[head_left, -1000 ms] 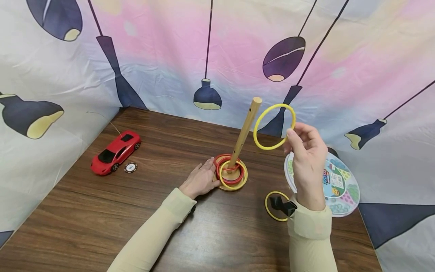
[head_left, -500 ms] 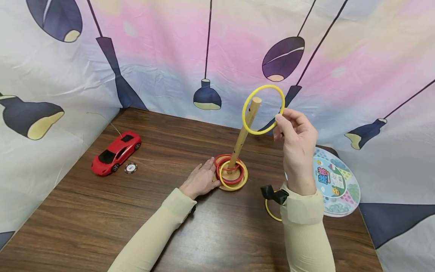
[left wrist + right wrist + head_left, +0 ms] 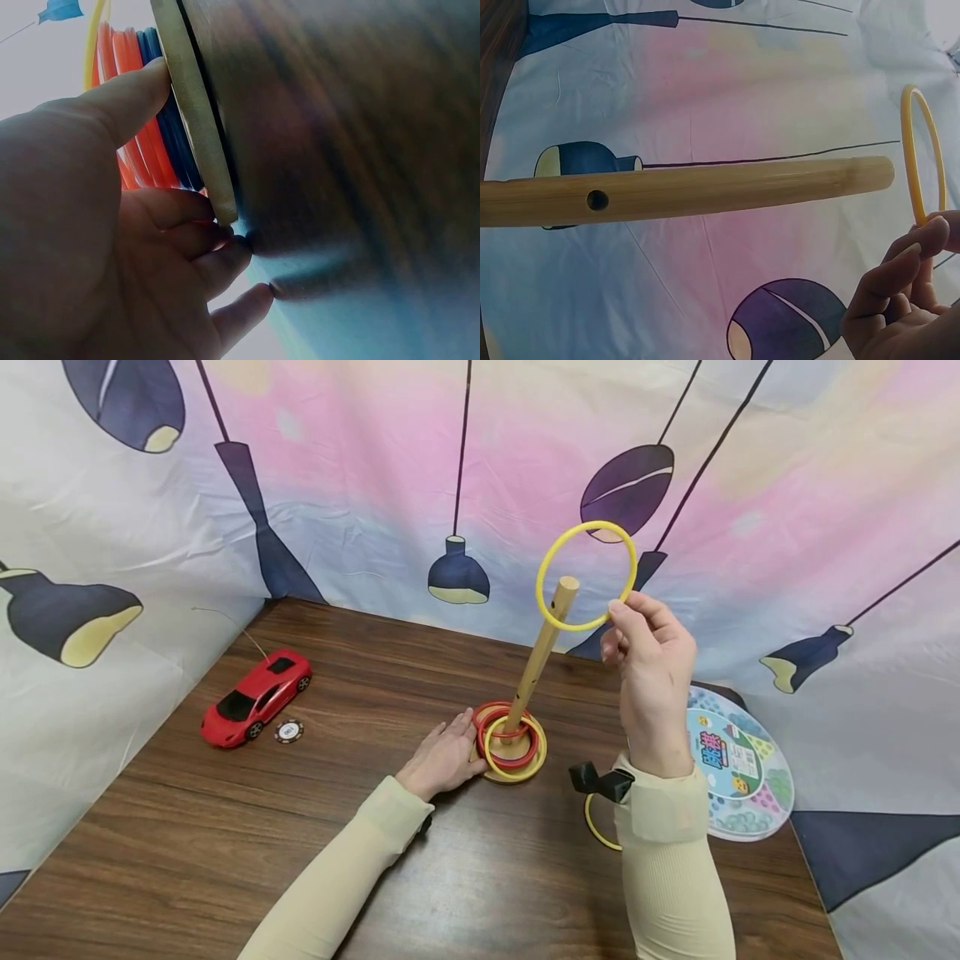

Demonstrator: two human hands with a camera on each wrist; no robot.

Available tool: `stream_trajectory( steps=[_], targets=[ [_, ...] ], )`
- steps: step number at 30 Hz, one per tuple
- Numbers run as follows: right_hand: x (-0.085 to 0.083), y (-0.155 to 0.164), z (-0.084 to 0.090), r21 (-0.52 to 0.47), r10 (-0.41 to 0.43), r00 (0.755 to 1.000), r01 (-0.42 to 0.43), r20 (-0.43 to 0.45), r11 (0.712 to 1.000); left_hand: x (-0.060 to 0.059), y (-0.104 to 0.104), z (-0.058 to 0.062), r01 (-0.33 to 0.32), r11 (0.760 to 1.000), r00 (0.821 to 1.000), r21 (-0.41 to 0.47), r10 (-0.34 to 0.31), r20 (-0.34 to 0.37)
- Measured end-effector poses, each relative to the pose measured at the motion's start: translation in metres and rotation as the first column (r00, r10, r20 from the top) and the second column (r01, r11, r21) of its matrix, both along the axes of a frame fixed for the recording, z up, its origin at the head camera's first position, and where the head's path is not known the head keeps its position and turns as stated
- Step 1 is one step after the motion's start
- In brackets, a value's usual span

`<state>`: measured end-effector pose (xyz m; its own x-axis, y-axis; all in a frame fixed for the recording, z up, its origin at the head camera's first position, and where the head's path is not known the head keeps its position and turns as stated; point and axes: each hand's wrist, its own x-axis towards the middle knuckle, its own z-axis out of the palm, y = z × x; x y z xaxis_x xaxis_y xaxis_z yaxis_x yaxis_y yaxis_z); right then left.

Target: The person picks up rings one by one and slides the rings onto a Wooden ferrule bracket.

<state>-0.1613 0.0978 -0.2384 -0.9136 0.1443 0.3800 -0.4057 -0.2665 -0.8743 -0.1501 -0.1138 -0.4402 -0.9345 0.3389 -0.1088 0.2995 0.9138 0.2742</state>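
Note:
A wooden peg (image 3: pixel 542 652) rises tilted from a round wooden base (image 3: pixel 513 770) on the table, with red and yellow rings (image 3: pixel 512 745) stacked at its foot. My right hand (image 3: pixel 649 668) pinches a yellow ring (image 3: pixel 586 575) held up around the peg's tip. In the right wrist view the peg (image 3: pixel 682 193) lies across the frame and the ring (image 3: pixel 922 154) sits just beyond its end. My left hand (image 3: pixel 444 758) rests flat against the base's left edge; in the left wrist view its fingers (image 3: pixel 135 97) touch the base rim (image 3: pixel 196 112) and stacked rings.
A red toy car (image 3: pixel 256 696) and a small round chip (image 3: pixel 288 731) lie at the table's left. Another yellow ring (image 3: pixel 596 827) lies on the table behind my right forearm. A round printed card (image 3: pixel 738 772) sits at the right. Patterned cloth walls (image 3: pixel 375 485) enclose the table.
My right hand has carried the yellow ring up and to the left, from beside the peg to around its tip. The left hand has stayed at the base.

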Motion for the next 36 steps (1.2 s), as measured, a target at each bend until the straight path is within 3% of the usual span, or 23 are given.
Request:
stream_trajectory(
  steps=[12,20,36],
  targets=[
    [-0.006,-0.003,0.002,-0.091,0.056,0.997,-0.051,0.052,0.994,0.001,0.000,0.000,-0.005,1.000,1.000,-0.013,0.005,0.003],
    [-0.008,-0.005,-0.003,-0.087,0.070,0.992,-0.061,0.107,0.994,0.001,0.001,0.001,-0.013,1.000,1.000,0.001,0.013,0.012],
    [-0.013,-0.008,-0.034,-0.037,0.059,0.967,-0.052,0.248,0.998,0.000,0.000,0.000,-0.007,1.000,1.000,-0.005,0.007,0.012]
  ],
)
